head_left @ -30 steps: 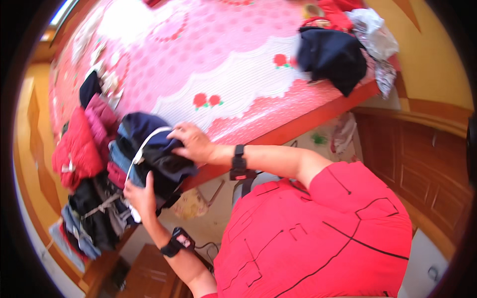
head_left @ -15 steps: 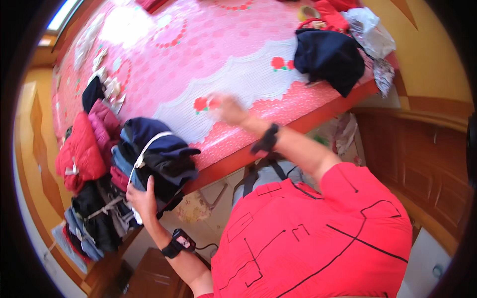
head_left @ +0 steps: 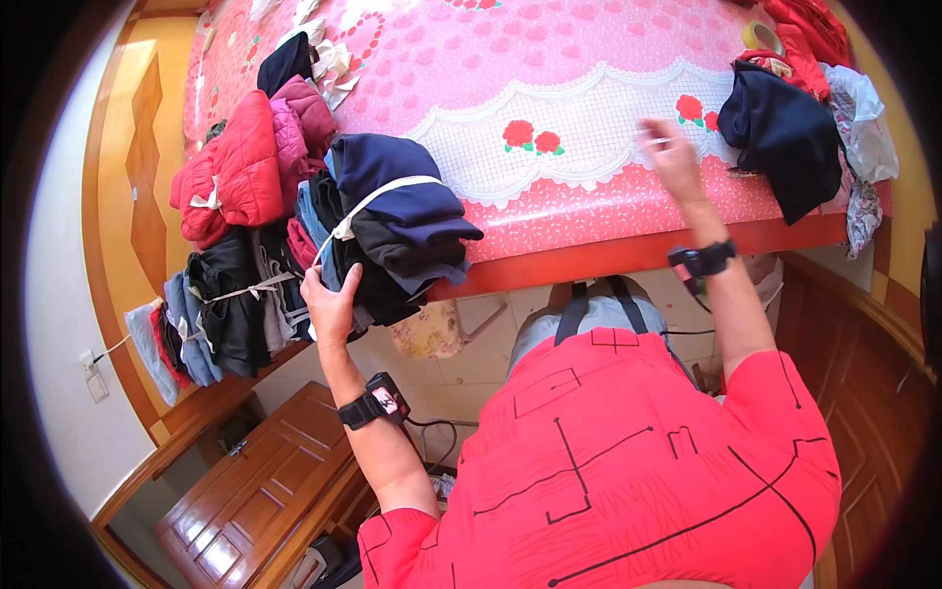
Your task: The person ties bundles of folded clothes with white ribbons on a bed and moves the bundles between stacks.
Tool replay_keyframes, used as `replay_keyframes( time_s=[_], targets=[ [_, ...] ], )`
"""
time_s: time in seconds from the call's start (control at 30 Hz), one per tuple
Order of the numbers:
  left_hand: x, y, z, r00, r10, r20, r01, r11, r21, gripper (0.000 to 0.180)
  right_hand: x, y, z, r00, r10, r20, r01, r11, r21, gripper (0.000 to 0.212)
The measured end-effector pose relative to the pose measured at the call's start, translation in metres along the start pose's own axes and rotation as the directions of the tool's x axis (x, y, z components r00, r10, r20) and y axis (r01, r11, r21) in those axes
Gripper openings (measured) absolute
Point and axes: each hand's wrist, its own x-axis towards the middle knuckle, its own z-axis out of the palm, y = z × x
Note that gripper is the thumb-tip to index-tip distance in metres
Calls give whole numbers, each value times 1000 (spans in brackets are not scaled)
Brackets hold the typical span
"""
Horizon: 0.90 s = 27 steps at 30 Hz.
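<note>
A bundle of folded dark clothes [head_left: 397,201], navy and black with some blue denim, is tied round with a white cloth strip [head_left: 368,206] at the table's near left. My left hand [head_left: 332,299] grips the bundle's near left end, thumb up, fingers beside the strip; the fingertips are partly hidden. Over the white lace-pattern band of the tablecloth, my right hand [head_left: 672,162] is raised with its fingers apart, and I see nothing held. To its right a dark navy garment [head_left: 785,133] lies heaped at the table's edge.
The pink flowered tablecloth [head_left: 589,211] covers the table. At left are a red puffy jacket bundle [head_left: 245,162] and tied dark clothes [head_left: 231,299]. White cloth strips [head_left: 334,69] lie behind. A tape roll [head_left: 760,37] and a plastic bag [head_left: 863,118] sit at far right. Below stands a stool [head_left: 432,329].
My right hand has moved to the right, away from the bundle toward the navy garment. My left hand stays at the bundle. The whole view has shifted and turned.
</note>
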Motion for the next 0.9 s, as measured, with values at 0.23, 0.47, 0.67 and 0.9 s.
replay_keyframes(
  time_s=[0.23,0.47,0.67,0.9],
  targets=[
    [0,10,0,1000,-10,6,10,1000,4,72,-33,-84,144,773,-264,576,188,964,189,38],
    [-1,3,3,999,21,-28,-21,1000,-12,73,-56,-146,192,722,-431,542,306,901,309,98],
    [-2,0,6,996,66,-68,-66,998,2,72,-61,-154,217,826,-401,396,310,910,276,69],
    [-3,13,1,999,39,-39,-38,999,16,73,-45,-144,210,830,-240,504,97,951,292,32]
  ],
)
